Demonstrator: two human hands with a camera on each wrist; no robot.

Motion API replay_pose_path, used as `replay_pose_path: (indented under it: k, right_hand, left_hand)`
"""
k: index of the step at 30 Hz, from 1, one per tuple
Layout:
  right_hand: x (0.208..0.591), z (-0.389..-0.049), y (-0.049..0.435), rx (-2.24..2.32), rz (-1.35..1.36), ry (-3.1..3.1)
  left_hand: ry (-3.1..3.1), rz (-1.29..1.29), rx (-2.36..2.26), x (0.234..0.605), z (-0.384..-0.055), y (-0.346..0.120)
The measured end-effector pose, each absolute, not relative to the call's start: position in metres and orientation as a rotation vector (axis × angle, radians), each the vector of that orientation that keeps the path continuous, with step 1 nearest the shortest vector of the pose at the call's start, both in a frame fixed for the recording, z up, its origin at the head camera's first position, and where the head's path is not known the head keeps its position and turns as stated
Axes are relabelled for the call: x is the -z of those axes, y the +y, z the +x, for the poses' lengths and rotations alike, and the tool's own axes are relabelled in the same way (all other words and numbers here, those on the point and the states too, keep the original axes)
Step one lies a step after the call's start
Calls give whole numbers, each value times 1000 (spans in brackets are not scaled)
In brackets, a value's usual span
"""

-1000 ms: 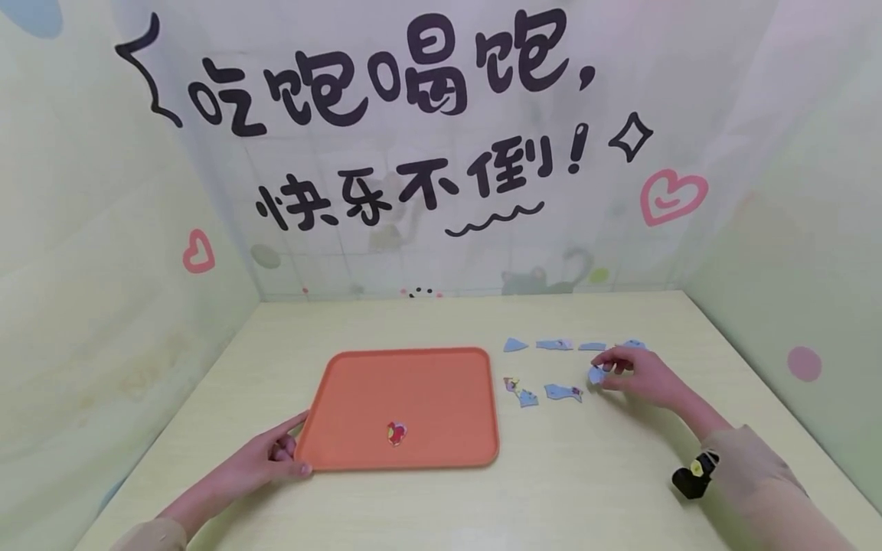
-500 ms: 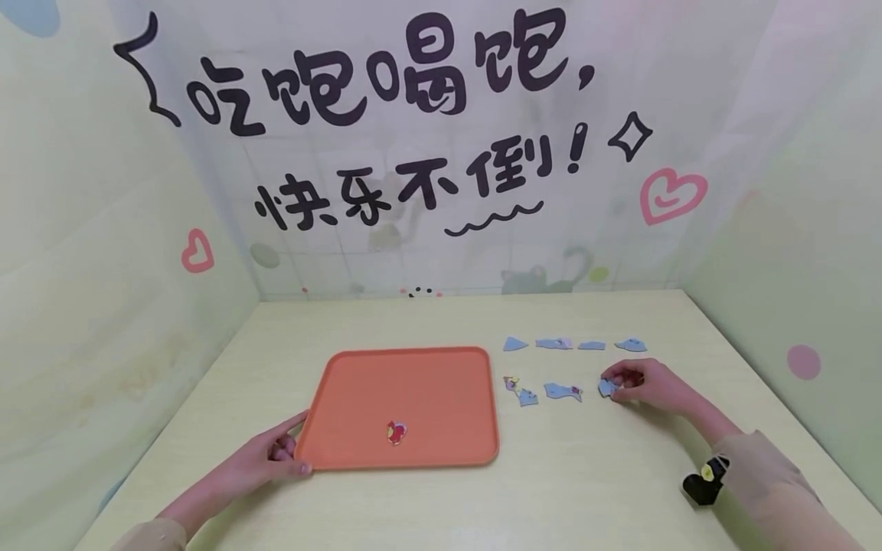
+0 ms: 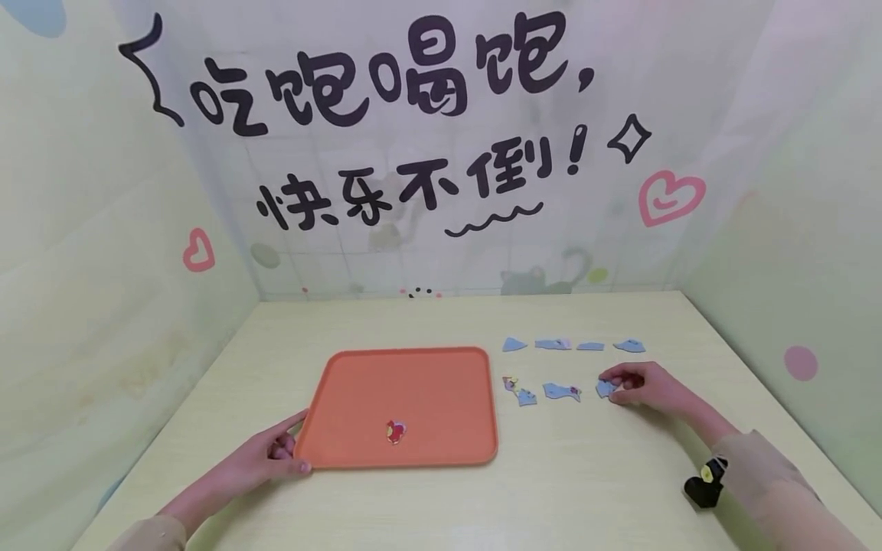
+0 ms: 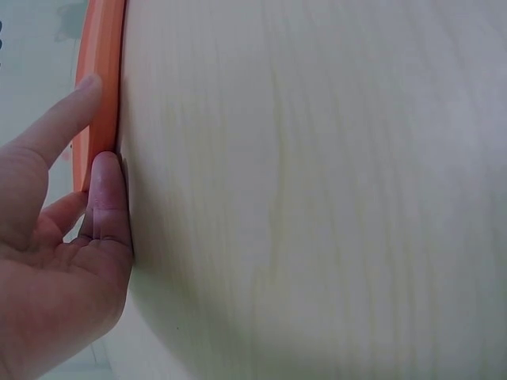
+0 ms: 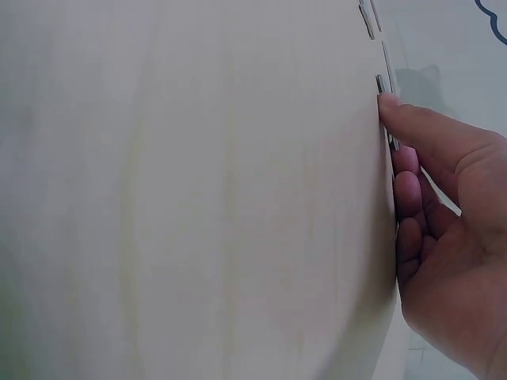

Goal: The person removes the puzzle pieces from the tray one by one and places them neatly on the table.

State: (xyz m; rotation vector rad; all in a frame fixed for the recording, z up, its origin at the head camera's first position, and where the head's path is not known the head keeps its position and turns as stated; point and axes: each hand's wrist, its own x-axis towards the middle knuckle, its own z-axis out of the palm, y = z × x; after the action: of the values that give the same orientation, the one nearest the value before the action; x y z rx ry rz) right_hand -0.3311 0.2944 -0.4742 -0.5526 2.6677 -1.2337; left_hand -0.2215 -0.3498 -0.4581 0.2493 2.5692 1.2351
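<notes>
My left hand (image 3: 265, 455) grips the near left corner of a shallow orange tray (image 3: 441, 456), thumb on its front edge and fingers at its left side. The left wrist view shows that thumb against the tray wall (image 4: 101, 119). A small red and yellow puzzle piece (image 3: 396, 432) lies on the tray. To the right, my right hand (image 3: 644, 386) holds a light blue puzzle piece (image 3: 605, 389) between thumb and fingers, down at the tabletop. The fingers partly hide this piece. In the right wrist view the right hand (image 5: 444, 198) has its fingertips at the table surface.
Beyond the right hand runs a row of blue pieces, among them a triangular piece (image 3: 514, 344) and a curved piece (image 3: 630, 346). A fish-shaped piece (image 3: 562, 392) and a yellow-and-blue piece (image 3: 527, 397) lie nearer. Printed cloth walls (image 3: 441, 260) enclose the table.
My right hand has come slightly right and nearer with the blue puzzle piece, lowering it into the front row, uncovering the curved piece behind. My left hand and the tray stay put.
</notes>
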Motion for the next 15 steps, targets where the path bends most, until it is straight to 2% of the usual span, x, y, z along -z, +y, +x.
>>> replay_pose_path:
  k: [15]
  right_hand:
    - [476, -329, 295, 1216, -521, 2698]
  left_hand:
    - [2556, 257, -1241, 458, -223, -351]
